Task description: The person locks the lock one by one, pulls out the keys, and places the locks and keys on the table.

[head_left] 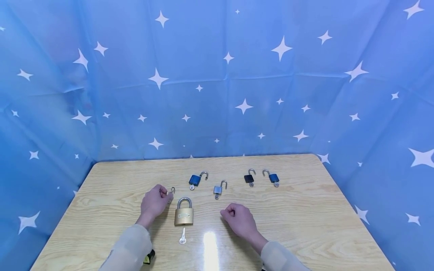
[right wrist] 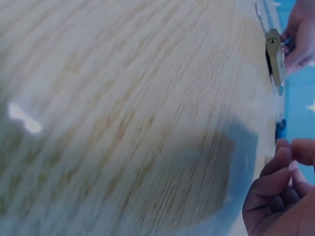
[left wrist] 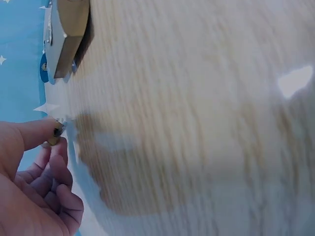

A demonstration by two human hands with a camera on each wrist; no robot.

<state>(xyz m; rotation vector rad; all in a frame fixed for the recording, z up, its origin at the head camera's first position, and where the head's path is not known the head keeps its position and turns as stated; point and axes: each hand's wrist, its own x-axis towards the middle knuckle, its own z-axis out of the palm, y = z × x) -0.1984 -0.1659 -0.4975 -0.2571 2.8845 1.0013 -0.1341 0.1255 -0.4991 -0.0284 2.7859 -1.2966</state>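
Observation:
In the head view my left hand (head_left: 154, 201) is at the left of the wooden table. Its thumb and fingertips pinch a small brass padlock (left wrist: 56, 133), whose raised shackle shows above the fingers; most of its body is hidden. Just right of that hand stands a large brass padlock (head_left: 184, 216) with its shackle closed. A silver key (head_left: 182, 236) lies in front of it. My right hand (head_left: 240, 220) hovers near the middle, its fingers loosely curled with nothing visible in them. Nearest beyond it is a small silver padlock (head_left: 217, 190), shackle open, with a key in it.
Farther back are a blue padlock (head_left: 194, 180), a black padlock (head_left: 249, 178) and a second blue padlock (head_left: 274, 178), all with open shackles and keys. A black and yellow object (head_left: 149, 257) is partly hidden by the left sleeve. A blue starry curtain (head_left: 217, 113) surrounds the table (head_left: 305, 226).

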